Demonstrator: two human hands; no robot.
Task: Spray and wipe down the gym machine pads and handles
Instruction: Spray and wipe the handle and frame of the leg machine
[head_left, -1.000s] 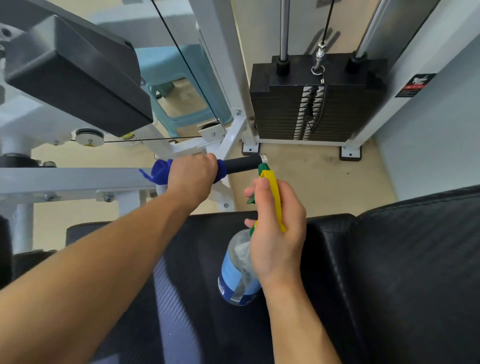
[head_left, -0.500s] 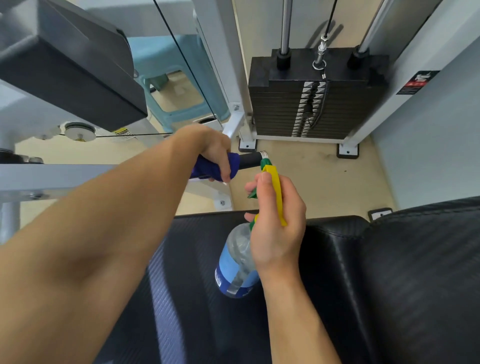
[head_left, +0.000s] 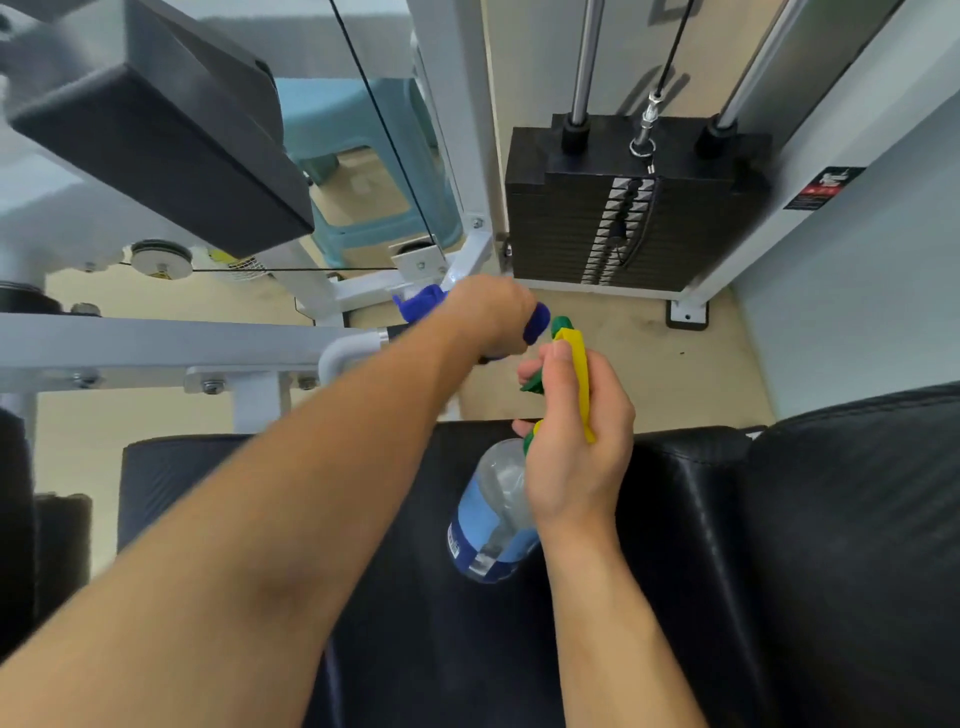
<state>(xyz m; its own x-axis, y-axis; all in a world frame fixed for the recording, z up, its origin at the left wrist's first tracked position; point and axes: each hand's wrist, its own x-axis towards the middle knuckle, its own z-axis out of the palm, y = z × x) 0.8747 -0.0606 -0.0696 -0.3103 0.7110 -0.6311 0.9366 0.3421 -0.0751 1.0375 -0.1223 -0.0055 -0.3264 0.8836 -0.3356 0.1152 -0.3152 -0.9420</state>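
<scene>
My left hand (head_left: 488, 312) grips a blue cloth (head_left: 418, 305) wrapped over the end of the machine's black handle, which is almost fully hidden under the cloth and hand; only a sliver shows by the white arm (head_left: 348, 351). My right hand (head_left: 574, 447) holds a clear spray bottle (head_left: 491, 519) with a blue label and a yellow-green trigger head (head_left: 569, 343), nozzle close to the cloth. The black seat pad (head_left: 779, 571) lies below both hands.
A black upper pad (head_left: 156, 140) hangs at the upper left on the white frame. The black weight stack (head_left: 623, 208) with guide rods and cable stands ahead. A light blue stool (head_left: 358, 156) sits behind the frame. A pale wall runs along the right.
My left hand with the cloth has slid rightward along the handle to its tip, covering the black grip that showed before. The right hand and bottle have stayed nearly still.
</scene>
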